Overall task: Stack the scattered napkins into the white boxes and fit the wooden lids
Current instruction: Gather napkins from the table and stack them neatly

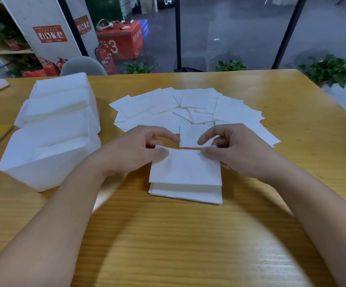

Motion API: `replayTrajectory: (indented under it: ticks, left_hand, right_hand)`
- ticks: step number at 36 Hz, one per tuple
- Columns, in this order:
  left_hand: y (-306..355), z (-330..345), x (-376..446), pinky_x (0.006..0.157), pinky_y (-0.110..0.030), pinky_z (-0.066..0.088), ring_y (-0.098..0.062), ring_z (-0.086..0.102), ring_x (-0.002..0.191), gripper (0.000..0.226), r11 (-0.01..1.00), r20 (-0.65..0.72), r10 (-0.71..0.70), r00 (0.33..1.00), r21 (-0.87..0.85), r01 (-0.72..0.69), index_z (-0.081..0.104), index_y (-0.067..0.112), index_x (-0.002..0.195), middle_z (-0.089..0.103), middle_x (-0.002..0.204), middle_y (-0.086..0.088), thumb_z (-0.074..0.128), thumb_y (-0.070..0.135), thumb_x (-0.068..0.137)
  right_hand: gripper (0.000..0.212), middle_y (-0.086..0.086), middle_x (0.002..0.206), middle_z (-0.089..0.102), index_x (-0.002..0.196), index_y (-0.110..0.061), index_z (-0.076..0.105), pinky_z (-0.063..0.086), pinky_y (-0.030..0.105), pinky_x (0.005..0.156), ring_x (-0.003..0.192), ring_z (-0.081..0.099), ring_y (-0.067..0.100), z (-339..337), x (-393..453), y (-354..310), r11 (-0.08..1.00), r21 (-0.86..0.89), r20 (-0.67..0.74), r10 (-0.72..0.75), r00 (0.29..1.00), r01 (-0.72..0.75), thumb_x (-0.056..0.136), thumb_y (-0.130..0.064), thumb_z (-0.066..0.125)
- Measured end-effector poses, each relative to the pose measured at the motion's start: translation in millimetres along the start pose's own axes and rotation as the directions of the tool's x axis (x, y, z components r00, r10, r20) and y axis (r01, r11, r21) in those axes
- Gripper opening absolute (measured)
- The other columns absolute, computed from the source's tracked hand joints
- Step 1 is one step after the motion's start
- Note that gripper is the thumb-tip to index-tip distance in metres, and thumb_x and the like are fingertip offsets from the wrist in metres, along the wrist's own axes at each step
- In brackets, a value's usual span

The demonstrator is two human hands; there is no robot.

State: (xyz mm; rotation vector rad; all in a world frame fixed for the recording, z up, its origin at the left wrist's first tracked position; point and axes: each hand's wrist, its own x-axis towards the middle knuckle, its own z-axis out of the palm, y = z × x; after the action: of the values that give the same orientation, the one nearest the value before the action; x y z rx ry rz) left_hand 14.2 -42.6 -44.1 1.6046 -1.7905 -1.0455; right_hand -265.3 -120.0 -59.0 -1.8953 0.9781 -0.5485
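Small neat napkin stack [185, 179] near table edge, scattered napkins [188, 108] fanned behind, three white boxes [50, 160] left

Setting: a commercial or institutional interior, most like an office or open work hall. A wooden table [292, 112] stands against floor-to-ceiling glass panels [230, 34] in dark frames. Beyond the glass lies a grey hall floor with a red numbered box [124, 41] marked "3" and a sign reading "04" [167, 0]. Red fire extinguishers [106, 56] stand by a white pillar carrying red safety notices [50, 34] (text too small to read). Potted green plants [326, 69] line the base of the glass. A grey chair back [83, 66] shows past the table's far edge, open shelving [8, 48] far left.
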Motion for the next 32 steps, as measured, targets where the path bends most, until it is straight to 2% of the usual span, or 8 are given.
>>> replayTrajectory:
  ticks: [4,9,15,21,24,27,29,32]
  left_hand:
    - [1.3,1.6,-1.0,0.071,-0.038,0.035,-0.020,0.043,0.066,0.033,0.997,0.023,-0.013,1.000,0.075,0.011,0.070,0.049,0.126,0.049,0.071,-0.004,0.066,0.024,0.106]
    - [1.7,2.6,-1.6,0.068,-0.035,0.035,-0.015,0.043,0.065,0.033,0.996,0.049,-0.010,0.999,0.089,0.005,0.069,0.048,0.128,0.049,0.068,-0.001,0.070,0.025,0.104]
    - [-2.8,5.9,0.3,0.069,-0.024,0.042,-0.011,0.050,0.066,0.035,0.989,0.072,-0.033,0.997,0.148,0.022,0.067,0.048,0.130,0.058,0.072,0.002,0.076,0.031,0.101]
    - [-10.2,5.3,5.2,0.067,-0.027,0.043,-0.008,0.048,0.063,0.026,0.977,-0.016,-0.001,1.000,0.214,0.005,0.075,0.044,0.115,0.059,0.076,0.003,0.085,0.038,0.092]
    - [-11.7,5.5,6.3,0.073,-0.032,0.049,-0.010,0.053,0.072,0.020,0.978,-0.061,0.042,0.997,0.206,-0.028,0.078,0.044,0.105,0.062,0.088,0.009,0.088,0.045,0.088]
    - [-10.7,10.0,7.0,0.081,-0.032,0.055,-0.010,0.061,0.085,0.024,0.976,-0.044,0.059,0.997,0.214,-0.049,0.079,0.043,0.105,0.067,0.100,0.012,0.090,0.048,0.085]
    - [-10.1,14.6,7.6,0.082,-0.035,0.056,-0.014,0.063,0.087,0.026,0.979,-0.024,0.051,0.998,0.201,-0.045,0.078,0.041,0.107,0.069,0.100,0.010,0.091,0.045,0.085]
    - [-10.3,17.9,9.3,0.077,-0.035,0.055,-0.011,0.060,0.080,0.023,0.982,-0.036,0.039,0.999,0.184,-0.031,0.077,0.038,0.102,0.070,0.096,0.005,0.092,0.043,0.084]
  right_hand:
    - [0.010,-0.006,0.060,0.058,0.102,-0.025,0.076,0.040,0.026,0.053,0.055,0.051,0.015,-2.8,-0.7,-1.9,0.997,-0.079,0.068,0.022,0.997,-0.016,0.094,-0.019,0.079]
    - [0.012,-0.009,0.065,0.059,0.099,-0.029,0.077,0.039,0.017,0.055,0.059,0.049,0.009,-3.2,-0.6,-0.3,0.988,-0.155,0.059,-0.002,0.998,0.012,0.091,-0.022,0.081]
    - [0.014,-0.006,0.072,0.066,0.096,-0.032,0.075,0.048,0.029,0.062,0.061,0.054,0.006,4.7,-0.8,6.8,0.960,-0.276,0.096,-0.017,0.995,0.043,0.088,-0.024,0.083]
    - [0.010,-0.010,0.076,0.067,0.092,-0.032,0.075,0.047,0.024,0.062,0.063,0.054,0.005,4.6,-0.9,7.5,0.950,-0.294,0.046,-0.098,0.994,0.107,0.088,-0.034,0.085]
    - [0.008,-0.017,0.100,0.067,0.099,-0.036,0.077,0.050,0.022,0.073,0.083,0.060,0.005,9.3,3.0,11.5,0.915,-0.375,-0.046,-0.177,0.983,0.147,0.092,-0.038,0.080]
    - [0.023,-0.024,0.130,0.061,0.121,-0.036,0.077,0.040,0.016,0.093,0.113,0.050,-0.002,15.7,6.4,18.5,0.838,-0.510,0.014,-0.215,0.976,0.192,0.099,-0.038,0.071]
    - [0.028,-0.020,0.146,0.056,0.130,-0.036,0.073,0.038,0.024,0.103,0.128,0.044,0.007,18.9,6.1,19.2,0.814,-0.542,0.058,-0.211,0.976,0.208,0.103,-0.040,0.067]
    - [0.035,-0.017,0.156,0.052,0.139,-0.034,0.069,0.038,0.034,0.112,0.130,0.041,0.014,24.2,5.2,16.9,0.793,-0.567,0.098,-0.205,0.974,0.224,0.105,-0.040,0.062]
